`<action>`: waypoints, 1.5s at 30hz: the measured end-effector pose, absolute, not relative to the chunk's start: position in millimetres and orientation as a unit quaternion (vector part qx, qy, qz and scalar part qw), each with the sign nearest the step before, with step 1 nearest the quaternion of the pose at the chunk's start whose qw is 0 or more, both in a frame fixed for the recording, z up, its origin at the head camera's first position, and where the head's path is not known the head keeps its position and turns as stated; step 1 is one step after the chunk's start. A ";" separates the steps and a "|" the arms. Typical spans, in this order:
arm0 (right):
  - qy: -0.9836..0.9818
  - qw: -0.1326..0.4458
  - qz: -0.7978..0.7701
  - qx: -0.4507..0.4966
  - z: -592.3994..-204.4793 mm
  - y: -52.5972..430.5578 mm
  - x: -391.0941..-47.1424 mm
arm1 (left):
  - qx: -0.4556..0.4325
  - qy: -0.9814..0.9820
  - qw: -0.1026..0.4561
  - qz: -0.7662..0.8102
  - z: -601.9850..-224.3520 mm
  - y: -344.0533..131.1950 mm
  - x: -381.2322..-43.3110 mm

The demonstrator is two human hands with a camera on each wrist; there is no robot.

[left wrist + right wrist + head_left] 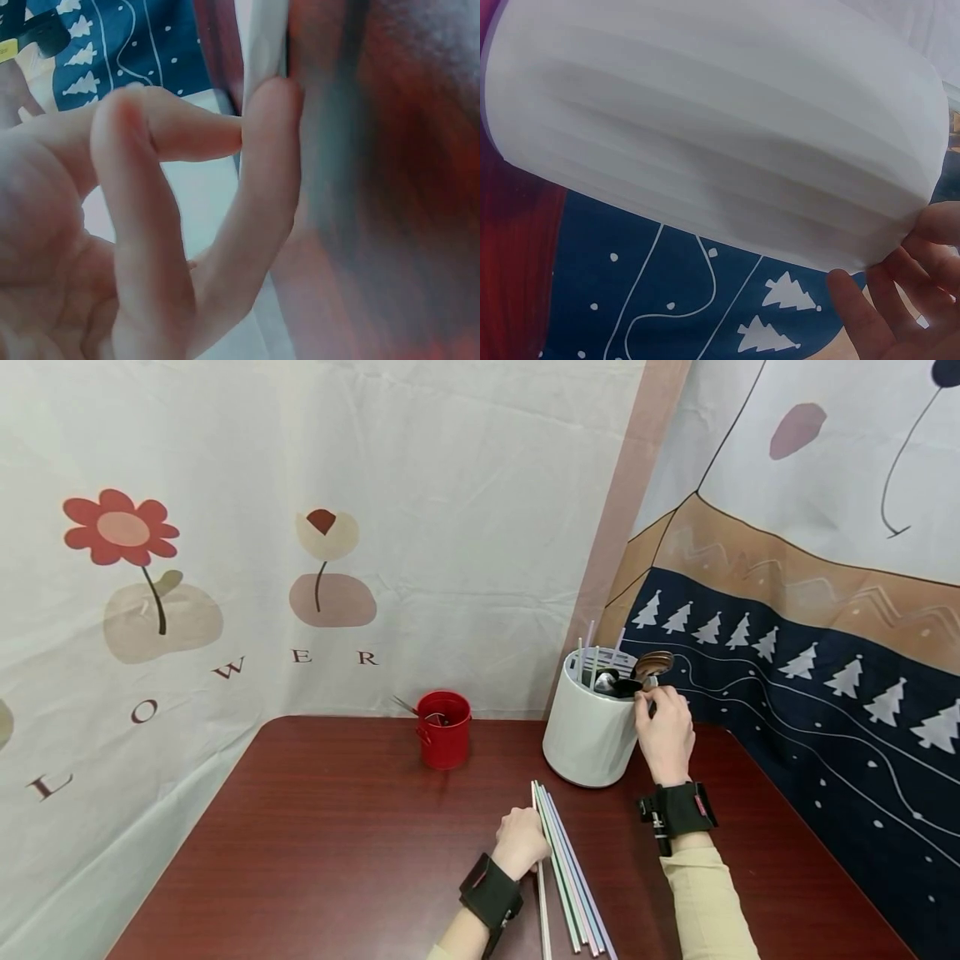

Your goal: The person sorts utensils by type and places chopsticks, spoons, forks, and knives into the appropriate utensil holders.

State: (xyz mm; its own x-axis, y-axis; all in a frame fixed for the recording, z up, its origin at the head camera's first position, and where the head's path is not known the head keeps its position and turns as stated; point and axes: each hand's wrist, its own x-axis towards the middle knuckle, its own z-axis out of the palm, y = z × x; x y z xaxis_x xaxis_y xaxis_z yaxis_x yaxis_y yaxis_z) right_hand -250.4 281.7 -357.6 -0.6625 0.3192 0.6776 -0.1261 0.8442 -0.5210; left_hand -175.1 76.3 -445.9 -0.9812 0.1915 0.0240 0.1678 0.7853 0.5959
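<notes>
My left hand (521,842) pinches a white chopstick (543,902) between thumb and finger, at the left side of several pastel chopsticks (567,868) lying on the table. In the left wrist view, the pale chopstick (264,45) rises above the fingertips. At the back right stands a white utensil holder (588,739) with spoons (651,665) and more sticks upright in it. My right hand (666,733) grips its right rim. The right wrist view shows those fingers (862,307) at the edge of the holder's ribbed wall; what lies inside is hidden there.
A small red bucket (444,735) with metal cutlery in it stands left of the holder, near the back edge of the dark red table (315,827). Printed cloths (465,527) hang behind the table and along its right side.
</notes>
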 end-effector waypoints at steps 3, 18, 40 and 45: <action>-0.870 0.406 0.273 -0.056 -357.8 281.8 -250.2 | 0.095 0.941 0.019 0.325 -442.7 75.5 -176.3; -0.871 0.406 0.273 -0.053 -358.7 282.0 -251.1 | 0.100 0.930 -0.040 0.353 -429.0 70.5 -180.1; -0.872 0.405 0.271 -0.051 -358.9 282.2 -250.9 | 0.116 0.873 -0.191 0.432 -413.8 67.5 -184.5; -0.874 0.401 0.269 -0.057 -359.0 282.3 -250.3 | 0.130 0.850 -0.228 0.458 -411.7 67.5 -184.4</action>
State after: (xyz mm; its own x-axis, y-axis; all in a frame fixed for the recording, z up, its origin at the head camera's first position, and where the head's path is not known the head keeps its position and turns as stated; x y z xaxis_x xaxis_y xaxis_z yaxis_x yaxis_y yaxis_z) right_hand -250.3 282.3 -359.0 -0.6727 0.3153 0.6694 -0.1155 0.8489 -0.5158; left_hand -184.4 67.5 -411.7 -0.8624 0.0125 0.5061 0.4295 0.5473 0.7183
